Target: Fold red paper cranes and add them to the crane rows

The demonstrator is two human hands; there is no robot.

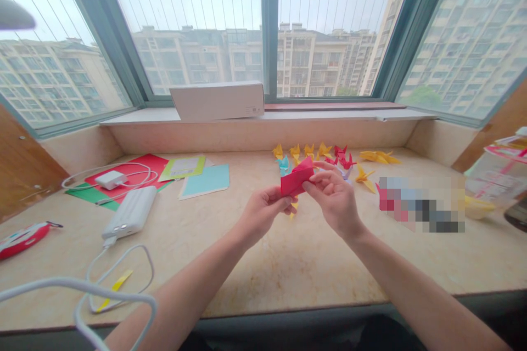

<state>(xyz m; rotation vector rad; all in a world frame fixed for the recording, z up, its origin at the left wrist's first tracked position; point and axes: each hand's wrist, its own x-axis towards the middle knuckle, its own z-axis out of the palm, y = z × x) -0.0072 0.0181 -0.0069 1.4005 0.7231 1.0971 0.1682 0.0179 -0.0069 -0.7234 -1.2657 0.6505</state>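
A folded piece of red paper (295, 180) is held up above the stone counter, between both hands. My left hand (272, 203) pinches its lower left corner, thumb in front. At the paper's right edge, my right hand (334, 197) grips it between thumb and fingers. Just behind the hands stand several folded paper cranes, among them a yellow crane (309, 151), a red crane (343, 158) and a light blue crane (284, 165). The hands partly hide some of them. Another yellow crane (364, 176) sits to the right of my right hand.
Sheets of coloured paper, including a light blue sheet (209, 181) and a red sheet (142, 167), lie at the left. Nearby are a white power bank (130, 213), a white charger (111, 179) and a loose cable (45, 284). A white box (218, 102) stands on the windowsill.
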